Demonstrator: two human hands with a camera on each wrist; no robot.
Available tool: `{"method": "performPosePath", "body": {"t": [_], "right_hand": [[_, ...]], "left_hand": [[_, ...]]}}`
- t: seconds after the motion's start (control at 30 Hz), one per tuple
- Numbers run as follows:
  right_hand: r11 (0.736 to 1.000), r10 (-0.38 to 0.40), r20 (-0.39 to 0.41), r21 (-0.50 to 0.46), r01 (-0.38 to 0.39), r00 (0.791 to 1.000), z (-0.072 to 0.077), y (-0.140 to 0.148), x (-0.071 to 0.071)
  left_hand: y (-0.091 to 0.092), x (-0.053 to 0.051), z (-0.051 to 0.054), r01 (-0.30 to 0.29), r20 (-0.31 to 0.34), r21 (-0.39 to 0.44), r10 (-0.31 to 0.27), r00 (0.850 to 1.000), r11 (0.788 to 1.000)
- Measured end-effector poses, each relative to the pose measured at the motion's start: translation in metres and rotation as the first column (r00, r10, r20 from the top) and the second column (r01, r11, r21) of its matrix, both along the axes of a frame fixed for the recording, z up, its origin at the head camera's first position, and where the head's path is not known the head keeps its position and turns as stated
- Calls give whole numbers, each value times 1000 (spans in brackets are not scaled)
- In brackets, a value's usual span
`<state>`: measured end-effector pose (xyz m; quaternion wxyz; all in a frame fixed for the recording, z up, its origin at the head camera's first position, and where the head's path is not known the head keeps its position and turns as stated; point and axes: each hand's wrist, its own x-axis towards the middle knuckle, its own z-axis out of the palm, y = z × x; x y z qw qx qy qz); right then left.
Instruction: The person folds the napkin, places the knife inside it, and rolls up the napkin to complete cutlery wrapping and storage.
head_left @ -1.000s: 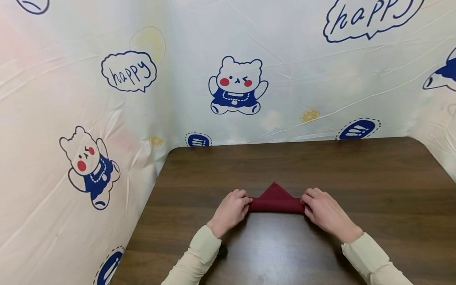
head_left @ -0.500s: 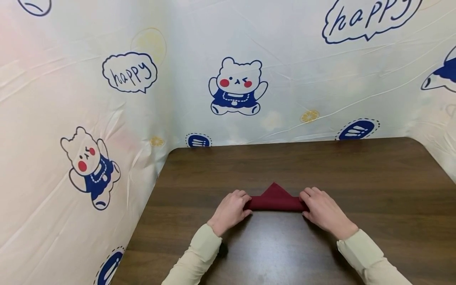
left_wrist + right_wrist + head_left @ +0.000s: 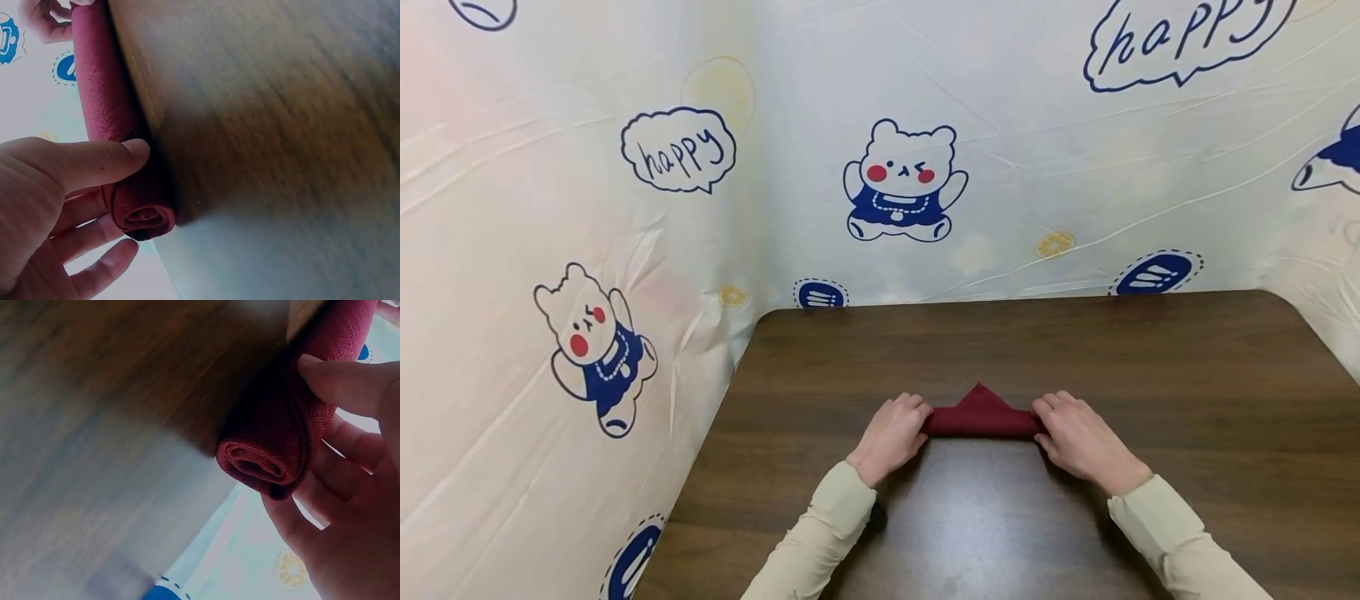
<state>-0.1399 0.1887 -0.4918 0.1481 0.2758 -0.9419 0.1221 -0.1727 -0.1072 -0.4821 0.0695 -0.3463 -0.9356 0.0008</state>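
A dark red cloth point(image 3: 981, 422), rolled into a tube, lies on the wooden table with a pointed flap sticking out along its far side. My left hand point(image 3: 895, 435) grips the roll's left end; in the left wrist view the thumb point(image 3: 106, 161) presses the near side and the fingers curl behind. At the right end my right hand point(image 3: 1078, 437) holds the roll likewise, its thumb point(image 3: 347, 384) on the near side. Both wrist views show the coiled layers at the roll's ends point(image 3: 149, 217). Part of each hand's fingertips is hidden behind the cloth.
The brown wooden table point(image 3: 970, 517) spreads around the roll on all sides. A pale printed curtain point(image 3: 1000, 150) with bears and lettering hangs behind the table and along its left and right sides.
The roll has moved slightly away from the person and turned over further, so less of the pointed flap shows. Both hands have shifted forward with it, their thumbs and fingers regripping.
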Motion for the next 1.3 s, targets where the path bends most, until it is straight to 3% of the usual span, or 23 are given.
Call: {"method": "performPosePath", "body": {"t": [0.3, 0.5, 0.67, 0.87, 1.1, 1.3], "right_hand": [[999, -7, 36, -35, 9, 999, -2, 2, -1], [998, -38, 153, -45, 46, 987, -2, 5, 1], [997, -36, 216, -59, 50, 976, -6, 7, 4], [996, -61, 270, -49, 77, 961, -10, 6, 8], [992, -72, 363, -71, 105, 929, -4, 5, 6], [991, -71, 385, -81, 110, 920, -3, 8, 5]], "left_hand": [[0, -5, -6, 25, 11, 36, -25, 1000, 999], [-2, -7, -6, 9, 110, 78, -18, 994, 997], [-2, -5, -7, -39, 202, 105, 17, 979, 994], [-3, -2, -8, -104, 298, 61, 82, 951, 993], [-3, -2, -10, -137, 326, 83, 103, 940, 987], [-4, -3, -9, -131, 313, 107, 91, 945, 986]]}}
